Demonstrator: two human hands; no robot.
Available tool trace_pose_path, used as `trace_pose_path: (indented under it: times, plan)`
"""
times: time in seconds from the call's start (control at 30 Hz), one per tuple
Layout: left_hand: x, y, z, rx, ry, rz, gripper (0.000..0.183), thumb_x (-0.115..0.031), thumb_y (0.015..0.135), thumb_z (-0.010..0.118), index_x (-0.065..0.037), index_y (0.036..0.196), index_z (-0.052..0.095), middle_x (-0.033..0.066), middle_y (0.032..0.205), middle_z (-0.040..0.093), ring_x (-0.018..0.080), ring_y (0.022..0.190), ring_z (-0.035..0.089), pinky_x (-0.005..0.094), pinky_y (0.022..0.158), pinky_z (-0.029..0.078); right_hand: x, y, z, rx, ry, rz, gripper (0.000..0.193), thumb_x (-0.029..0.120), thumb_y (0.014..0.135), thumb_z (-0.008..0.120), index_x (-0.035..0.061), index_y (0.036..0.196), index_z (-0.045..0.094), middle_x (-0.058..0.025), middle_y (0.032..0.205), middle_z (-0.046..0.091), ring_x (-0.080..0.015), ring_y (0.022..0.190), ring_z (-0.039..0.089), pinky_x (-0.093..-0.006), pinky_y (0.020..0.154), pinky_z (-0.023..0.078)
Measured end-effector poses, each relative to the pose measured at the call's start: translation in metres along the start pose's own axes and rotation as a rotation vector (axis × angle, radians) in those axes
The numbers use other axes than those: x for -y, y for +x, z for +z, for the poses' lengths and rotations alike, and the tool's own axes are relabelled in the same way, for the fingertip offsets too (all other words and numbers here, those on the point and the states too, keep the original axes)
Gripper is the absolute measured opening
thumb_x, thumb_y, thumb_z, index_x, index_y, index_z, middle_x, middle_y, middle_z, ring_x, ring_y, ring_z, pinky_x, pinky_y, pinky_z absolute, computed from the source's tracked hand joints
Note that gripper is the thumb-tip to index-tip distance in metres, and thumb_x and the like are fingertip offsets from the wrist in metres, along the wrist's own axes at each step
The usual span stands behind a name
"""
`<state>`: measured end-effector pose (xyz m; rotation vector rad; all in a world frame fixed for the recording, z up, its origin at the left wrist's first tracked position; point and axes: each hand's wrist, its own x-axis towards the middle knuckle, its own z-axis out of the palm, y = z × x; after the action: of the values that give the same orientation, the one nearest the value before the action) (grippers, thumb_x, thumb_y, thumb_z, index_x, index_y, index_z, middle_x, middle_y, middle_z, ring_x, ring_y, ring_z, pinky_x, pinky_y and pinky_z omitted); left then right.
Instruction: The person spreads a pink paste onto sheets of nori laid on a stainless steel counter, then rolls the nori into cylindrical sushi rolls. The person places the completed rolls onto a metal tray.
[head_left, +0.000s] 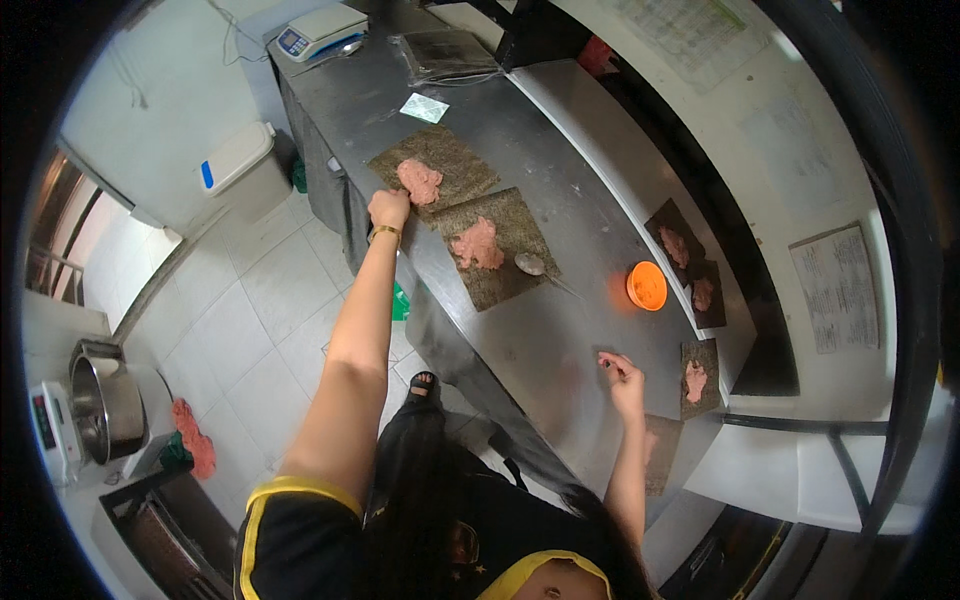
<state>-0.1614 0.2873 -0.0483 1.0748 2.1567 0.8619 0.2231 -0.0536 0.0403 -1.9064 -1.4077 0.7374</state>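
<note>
Two dark green seaweed sheets lie side by side on the steel table, each bearing a mound of pink minced paste. My left hand, a gold bangle at its wrist, is closed at the near edge of the farther sheet and seems to grip that edge. A metal spoon rests on the nearer sheet, its handle reaching onto the table. To the right, my right hand hovers over the tabletop, fingers half bent and apart, with nothing visible in them.
An orange bowl stands by the back wall. More seaweed with paste shows at the right; reflections show in the steel backsplash. Farther off are a scale, a plastic-wrapped stack and a small packet. A lidded bin stands left.
</note>
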Motion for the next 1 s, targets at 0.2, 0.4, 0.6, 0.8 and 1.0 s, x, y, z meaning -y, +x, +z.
trace_pose_path:
  times: [0.2, 0.4, 0.6, 0.8, 1.0]
  plan:
    - [0.012, 0.025, -0.002, 0.126, -0.072, -0.027, 0.026, -0.024, 0.081, 0.058, -0.001, 0.083, 0.07, 0.0133, 0.076, 0.069, 0.0152, 0.065, 0.066, 0.0292, 0.06, 0.051, -0.002, 0.028, 0.014, -0.016, 0.016, 0.056, 0.024, -0.004, 0.086, 0.052, -0.0002, 0.104, 0.067, -0.0078, 0.089, 0.066, -0.0126, 0.081, 0.06, -0.0233, 0.074, 0.045]
    - [-0.005, 0.008, 0.011, 0.38, -1.041, -0.198, 0.019, -0.015, 0.089, 0.048, -0.002, 0.097, 0.059, 0.0039, 0.08, 0.061, 0.0141, 0.069, 0.059, 0.0262, 0.057, 0.05, -0.026, 0.05, -0.003, -0.138, 0.067, 0.063, 0.022, -0.003, 0.087, 0.052, -0.0009, 0.103, 0.066, -0.0081, 0.089, 0.065, -0.013, 0.081, 0.061, -0.024, 0.074, 0.046]
    - [-0.01, 0.024, 0.025, 0.367, -1.544, -0.334, 0.007, -0.009, 0.09, 0.051, -0.005, 0.087, 0.056, 0.003, 0.081, 0.058, 0.0116, 0.069, 0.053, 0.0215, 0.059, 0.045, -0.049, 0.068, -0.036, -0.351, -0.322, 0.144, 0.029, -0.002, 0.081, 0.058, 0.0018, 0.109, 0.064, -0.0134, 0.097, 0.062, -0.026, 0.092, 0.061, -0.0311, 0.083, 0.047]
    - [-0.005, 0.039, 0.03, 0.429, -1.566, -0.363, 0.031, -0.02, 0.093, 0.039, 0.0, 0.111, 0.055, 0.0137, 0.114, 0.061, 0.0306, 0.109, 0.057, 0.0468, 0.098, 0.043, -0.077, 0.076, -0.04, -0.524, -0.549, 0.339, 0.04, 0.002, 0.077, 0.061, 0.0066, 0.116, 0.061, -0.0158, 0.114, 0.057, -0.0352, 0.109, 0.053, -0.0424, 0.092, 0.044]
    - [-0.015, 0.043, -0.017, 0.441, -1.574, -0.314, 0.041, -0.026, 0.095, 0.035, 0.001, 0.121, 0.051, 0.0168, 0.126, 0.055, 0.0345, 0.117, 0.051, 0.0481, 0.1, 0.04, -0.031, 0.078, 0.004, -0.347, -0.526, -0.033, 0.042, 0.0, 0.075, 0.06, 0.0046, 0.116, 0.06, -0.0159, 0.113, 0.058, -0.0349, 0.108, 0.055, -0.0414, 0.093, 0.045]
